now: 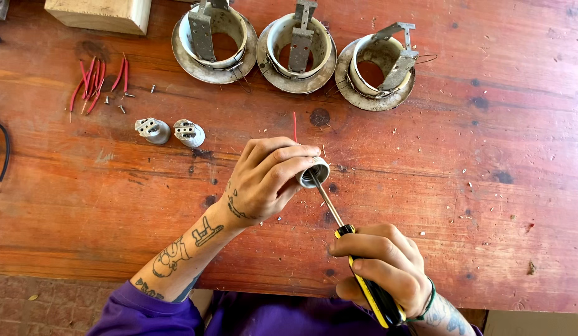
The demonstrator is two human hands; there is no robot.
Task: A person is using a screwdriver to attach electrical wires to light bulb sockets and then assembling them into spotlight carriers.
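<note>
Over a worn red wooden table (488, 124), a person's left hand (264, 180) is closed around a small white lamp socket (315, 172), held just above the tabletop with its open end turned toward the right hand (379, 267), which is wrapped tight on the yellow-and-black handle of a screwdriver (357, 261); the blade reaches into the socket's mouth. A red wire (295, 126) sticks up behind the left fingers. By the look of it the work is partly done: two similar sockets (171, 132) lie loose to the left, near a bundle of cut red wires (96, 81) and a few scattered screws (122, 99). Three round metal light housings (295, 46) stand along the far edge, brackets up, their centres open and holding no sockets. A wood block (99, 14) sits at the top left.
</note>
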